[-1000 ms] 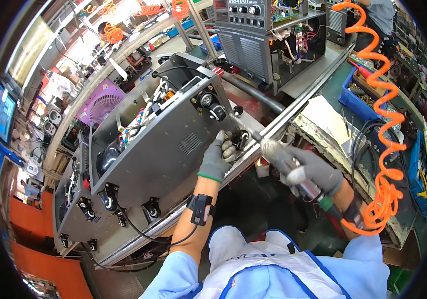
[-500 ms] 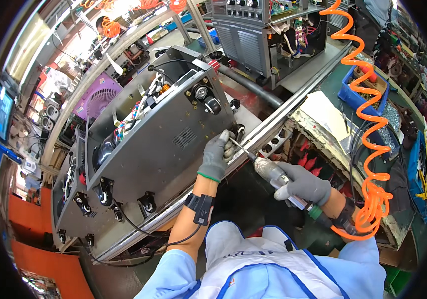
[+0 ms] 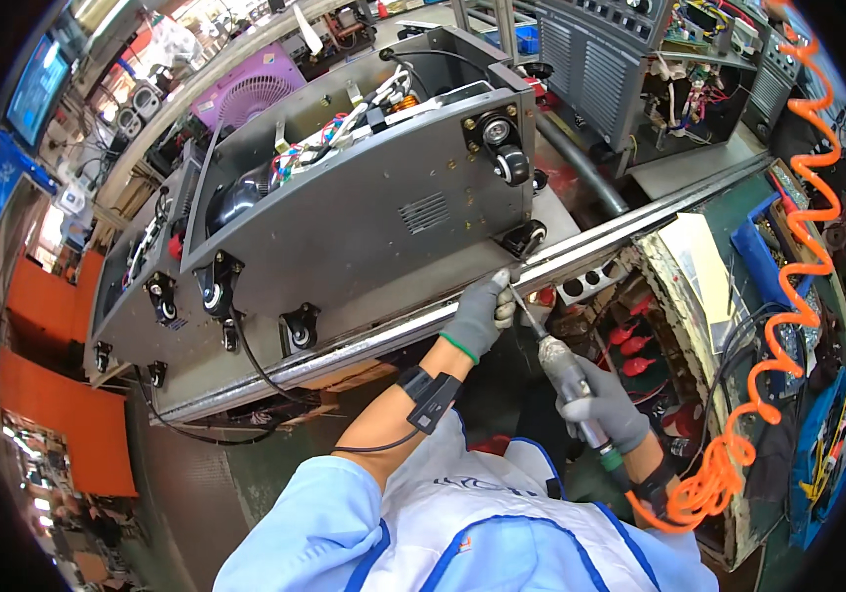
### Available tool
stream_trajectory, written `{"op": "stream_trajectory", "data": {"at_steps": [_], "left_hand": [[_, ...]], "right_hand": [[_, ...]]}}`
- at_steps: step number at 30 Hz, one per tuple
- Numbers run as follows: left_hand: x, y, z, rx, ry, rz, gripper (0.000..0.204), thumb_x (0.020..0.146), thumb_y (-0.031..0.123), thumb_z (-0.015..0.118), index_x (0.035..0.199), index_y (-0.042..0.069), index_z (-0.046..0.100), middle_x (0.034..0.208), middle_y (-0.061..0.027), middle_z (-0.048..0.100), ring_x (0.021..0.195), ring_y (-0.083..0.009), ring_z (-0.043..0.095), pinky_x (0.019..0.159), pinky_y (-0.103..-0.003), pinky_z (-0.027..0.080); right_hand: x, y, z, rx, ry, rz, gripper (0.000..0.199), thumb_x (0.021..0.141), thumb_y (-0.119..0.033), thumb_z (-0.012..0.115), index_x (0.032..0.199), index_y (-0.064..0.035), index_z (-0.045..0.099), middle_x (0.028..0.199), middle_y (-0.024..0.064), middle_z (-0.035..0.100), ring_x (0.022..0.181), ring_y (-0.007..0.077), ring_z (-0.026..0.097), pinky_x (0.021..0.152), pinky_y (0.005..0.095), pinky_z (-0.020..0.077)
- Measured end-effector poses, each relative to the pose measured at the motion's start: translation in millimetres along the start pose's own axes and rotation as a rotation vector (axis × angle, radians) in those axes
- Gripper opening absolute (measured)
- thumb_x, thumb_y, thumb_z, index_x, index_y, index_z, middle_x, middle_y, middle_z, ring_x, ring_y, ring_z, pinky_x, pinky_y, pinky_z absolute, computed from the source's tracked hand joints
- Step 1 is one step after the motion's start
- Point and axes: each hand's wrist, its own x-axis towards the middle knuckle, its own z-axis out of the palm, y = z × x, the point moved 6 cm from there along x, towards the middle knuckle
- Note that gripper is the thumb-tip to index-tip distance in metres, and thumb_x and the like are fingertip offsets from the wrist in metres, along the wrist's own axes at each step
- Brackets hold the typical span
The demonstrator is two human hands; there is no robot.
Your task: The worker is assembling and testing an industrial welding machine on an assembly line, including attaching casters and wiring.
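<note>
My right hand (image 3: 608, 407), in a grey glove, is wrapped round a pneumatic screwdriver (image 3: 561, 363). Its long thin bit points up and left, reaching the fingertips of my gloved left hand (image 3: 480, 318). Those fingers are closed at the bit's tip; what they pinch there is too small to make out. Just beyond them, a black castor (image 3: 523, 239) sits at the lower right corner of a grey metal housing (image 3: 344, 232). That housing lies on its side, showing wires inside and further castors, one (image 3: 510, 163) at its upper right corner.
An orange coiled air hose (image 3: 806, 266) runs from the screwdriver up the right side. A metal-edged bench (image 3: 403, 340) carries the housings. At right are a blue parts bin (image 3: 760, 247) and papers (image 3: 699, 271). A purple fan (image 3: 255, 84) and grey machine (image 3: 586, 84) stand behind.
The view has shifted, so the housings sit further right and look larger. My left hand and the screwdriver bit have drawn back from the lower right castor toward me.
</note>
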Motion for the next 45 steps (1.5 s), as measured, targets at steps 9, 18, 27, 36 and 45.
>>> {"op": "stream_trajectory", "data": {"at_steps": [9, 18, 27, 36, 45], "left_hand": [[5, 1, 4, 0.118, 0.001, -0.072, 0.028, 0.093, 0.036, 0.043, 0.087, 0.011, 0.052, 0.053, 0.0044, 0.03, 0.042, -0.0069, 0.024, 0.038, -0.021, 0.018], [53, 54, 8, 1.273, 0.398, 0.389, 0.058, 0.074, 0.051, 0.058, 0.084, -0.007, 0.063, 0.084, -0.0249, 0.063, 0.085, -0.0364, 0.06, 0.075, -0.04, 0.045], [44, 64, 20, 1.523, 0.406, 0.576, 0.034, 0.077, 0.032, 0.057, 0.084, -0.001, 0.063, 0.083, -0.0237, 0.062, 0.081, -0.0374, 0.06, 0.073, -0.044, 0.046], [35, 81, 17, 2.03, 0.27, 0.892, 0.018, 0.083, 0.02, 0.051, 0.086, 0.004, 0.054, 0.077, -0.0192, 0.061, 0.075, -0.0358, 0.061, 0.065, -0.046, 0.047], [27, 87, 34, 2.287, 0.262, 0.818, 0.015, 0.073, 0.011, 0.056, 0.086, 0.006, 0.06, 0.079, -0.0133, 0.065, 0.074, -0.0298, 0.065, 0.062, -0.041, 0.05]], "right_hand": [[5, 6, -8, -0.074, 0.114, -0.078, 0.08, 0.055, -0.011, 0.07, 0.128, -0.0018, 0.039, 0.077, 0.0051, 0.055, 0.055, 0.012, 0.054, 0.047, 0.025, 0.0455], [-15, -9, -22, 0.002, 0.27, -0.194, 0.082, 0.053, -0.009, 0.064, 0.13, -0.0025, 0.036, 0.072, 0.0069, 0.055, 0.047, 0.0138, 0.053, 0.042, 0.0237, 0.0456], [-14, -14, -29, 0.019, 0.28, -0.205, 0.08, 0.055, -0.014, 0.066, 0.128, -0.0023, 0.037, 0.073, 0.0072, 0.055, 0.048, 0.0138, 0.054, 0.042, 0.0237, 0.045], [0, -31, -33, -0.287, 0.287, -0.256, 0.081, 0.055, -0.018, 0.072, 0.128, 0.0001, 0.04, 0.089, 0.0067, 0.055, 0.076, 0.0138, 0.053, 0.067, 0.027, 0.0455], [35, -48, -22, -0.284, 0.164, -0.165, 0.079, 0.059, -0.013, 0.071, 0.13, 0.001, 0.038, 0.099, 0.0082, 0.057, 0.086, 0.0137, 0.055, 0.075, 0.0268, 0.0449]]}}
